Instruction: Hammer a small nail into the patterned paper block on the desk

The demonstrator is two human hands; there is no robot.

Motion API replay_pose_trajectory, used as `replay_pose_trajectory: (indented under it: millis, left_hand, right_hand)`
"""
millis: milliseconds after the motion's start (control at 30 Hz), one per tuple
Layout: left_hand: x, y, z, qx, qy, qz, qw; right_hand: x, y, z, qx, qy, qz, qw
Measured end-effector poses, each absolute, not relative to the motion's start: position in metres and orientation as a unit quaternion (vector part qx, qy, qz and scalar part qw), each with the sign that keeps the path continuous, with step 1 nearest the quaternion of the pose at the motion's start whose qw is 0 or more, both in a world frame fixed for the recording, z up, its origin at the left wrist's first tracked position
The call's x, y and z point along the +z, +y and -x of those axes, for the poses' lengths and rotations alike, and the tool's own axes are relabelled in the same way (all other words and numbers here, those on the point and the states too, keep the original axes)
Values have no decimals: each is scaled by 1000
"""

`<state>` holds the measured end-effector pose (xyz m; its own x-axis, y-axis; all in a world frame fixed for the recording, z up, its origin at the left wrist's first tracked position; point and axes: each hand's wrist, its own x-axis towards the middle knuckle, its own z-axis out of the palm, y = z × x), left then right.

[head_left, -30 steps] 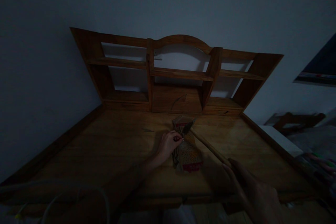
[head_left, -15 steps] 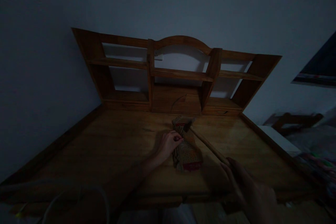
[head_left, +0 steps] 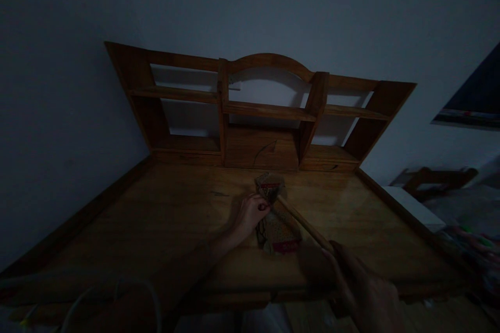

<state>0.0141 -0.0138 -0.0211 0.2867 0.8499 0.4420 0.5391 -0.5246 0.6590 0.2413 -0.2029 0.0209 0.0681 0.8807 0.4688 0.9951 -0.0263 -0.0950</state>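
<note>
My right hand is wrapped round the wooden handle of a hammer. The hammer's dark head is low over a cardboard piece, just beside my left fingertips. Brown with red printed bands, the cardboard lies lengthwise on the desk, and its left side looks ragged and layered. My left hand rests at its left edge, with thumb and forefinger pinched together over it. Whatever is in that pinch is too small and dark to make out. Whether the hammer head touches anything is unclear.
A wooden desk carries a shelf unit along its back, against the wall. A pale cable loops at the lower left. To the right are a white surface, a wooden chair back and a colourful pile.
The hammer head has come down and slightly left, closer to my left fingertips. My right hand has shifted a little left, while my left hand keeps its pinch over the cardboard.
</note>
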Motion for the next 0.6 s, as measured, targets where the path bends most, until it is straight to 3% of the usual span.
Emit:
replay_pose_trajectory:
  millis: [167, 267, 600]
  left_hand:
    - [-18, -14, -14, 386, 444, -784, 198]
    - [-15, -16, -14, 384, 448, -782, 199]
    - [-18, -15, -14, 370, 459, -784, 193]
  right_hand:
    - [25, -205, -241, -70, -623, 714, 313]
    - [25, -204, -247, -33, -615, 713, 335]
    - [19, -206, -249, -115, -652, 732, 159]
